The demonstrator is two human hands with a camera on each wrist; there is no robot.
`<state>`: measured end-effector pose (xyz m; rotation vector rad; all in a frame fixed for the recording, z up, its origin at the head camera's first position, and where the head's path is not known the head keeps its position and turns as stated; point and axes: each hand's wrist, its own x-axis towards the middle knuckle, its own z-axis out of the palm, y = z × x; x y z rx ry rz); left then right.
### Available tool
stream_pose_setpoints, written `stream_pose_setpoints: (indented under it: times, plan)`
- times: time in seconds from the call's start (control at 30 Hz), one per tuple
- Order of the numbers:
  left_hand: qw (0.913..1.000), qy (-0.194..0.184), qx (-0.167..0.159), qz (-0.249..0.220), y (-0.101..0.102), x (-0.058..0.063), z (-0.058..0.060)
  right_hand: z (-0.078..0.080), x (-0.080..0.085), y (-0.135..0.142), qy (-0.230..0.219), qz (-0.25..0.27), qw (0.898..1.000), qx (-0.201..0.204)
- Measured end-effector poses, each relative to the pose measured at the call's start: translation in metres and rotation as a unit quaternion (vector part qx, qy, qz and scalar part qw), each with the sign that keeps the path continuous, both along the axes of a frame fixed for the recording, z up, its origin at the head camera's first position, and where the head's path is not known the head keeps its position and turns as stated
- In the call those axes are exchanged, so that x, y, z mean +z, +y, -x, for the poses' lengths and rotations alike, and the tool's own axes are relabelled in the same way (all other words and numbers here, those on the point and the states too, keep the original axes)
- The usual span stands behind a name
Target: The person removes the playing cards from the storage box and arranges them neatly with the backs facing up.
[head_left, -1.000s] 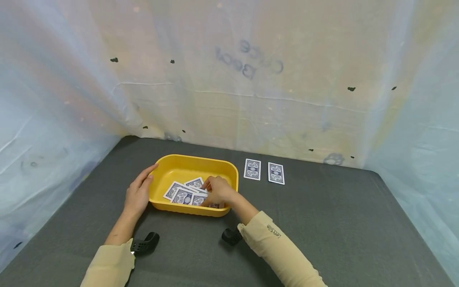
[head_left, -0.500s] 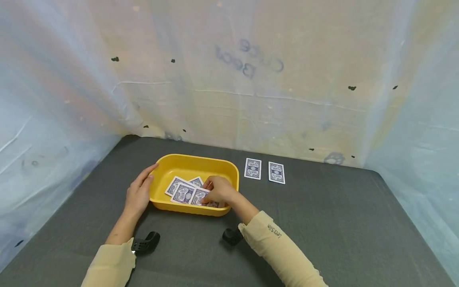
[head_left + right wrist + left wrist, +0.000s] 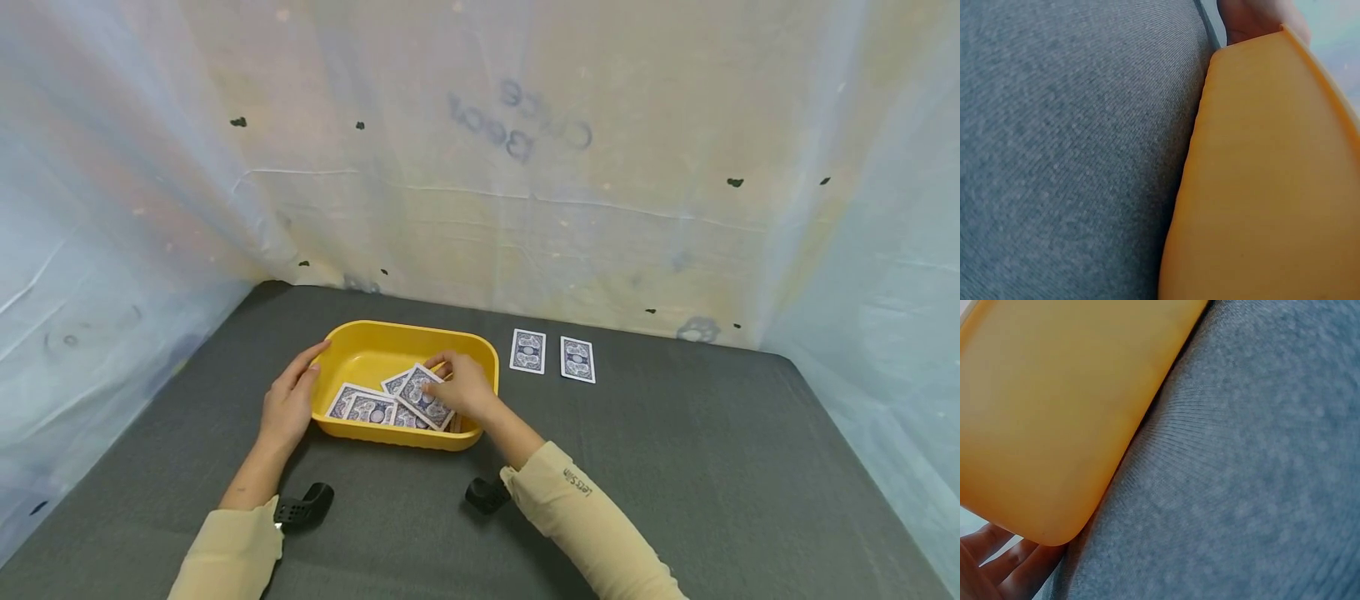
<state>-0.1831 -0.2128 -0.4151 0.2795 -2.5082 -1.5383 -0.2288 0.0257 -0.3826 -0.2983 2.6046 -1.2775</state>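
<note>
A yellow plastic tray (image 3: 408,328) stands on the dark cloth with several playing cards (image 3: 371,408) lying face down inside. My left hand (image 3: 285,408) holds the tray's left end, thumb at the rim; in the left wrist view its fingers (image 3: 1025,569) lie along the outer side of the tray wall (image 3: 1079,406). Between thumb and fingers, my right hand (image 3: 467,387) pinches one blue-backed playing card (image 3: 417,388), tilted over the other cards in the tray. The right wrist view holds mostly the tray's outer wall (image 3: 1266,169), with part of a hand behind its far end.
Two more playing cards, a left one (image 3: 528,351) and a right one (image 3: 577,360), lie face down side by side to the tray's right. A grey cloth (image 3: 712,467) covers the table. Translucent plastic sheeting (image 3: 480,200) rises behind and at both sides.
My right hand has lifted one card off the pile and tilted it. The cards beneath have shifted about, some sliding left. The left hand keeps its place on the tray.
</note>
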Motion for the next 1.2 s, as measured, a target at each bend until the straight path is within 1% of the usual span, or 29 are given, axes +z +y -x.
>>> stream_pose_setpoints:
  times: [0.27,0.5,0.63,0.77,0.93,1.2]
  plan:
    - [1.0,0.0,-0.002,-0.002,0.001,0.0,0.0,-0.001,0.002,0.002,0.018,0.058,0.998,-0.009]
    - [1.0,-0.001,-0.005,-0.003,0.001,-0.001,0.001,-0.001,0.004,0.004,0.018,0.093,0.995,-0.037]
    - [1.0,0.002,-0.003,0.0,0.0,-0.001,0.001,-0.001,0.006,0.005,0.02,0.119,0.992,-0.047]
    - [1.0,0.002,-0.001,0.004,0.0,-0.001,0.001,-0.001,0.009,0.007,0.033,0.143,0.988,-0.054]
    - [0.9999,0.007,0.004,0.009,0.001,-0.001,0.001,0.001,0.011,0.012,0.048,0.169,0.982,-0.073]
    - [0.9999,0.005,0.005,0.009,0.0,-0.002,0.002,0.005,0.02,0.025,0.054,0.184,0.975,-0.108]
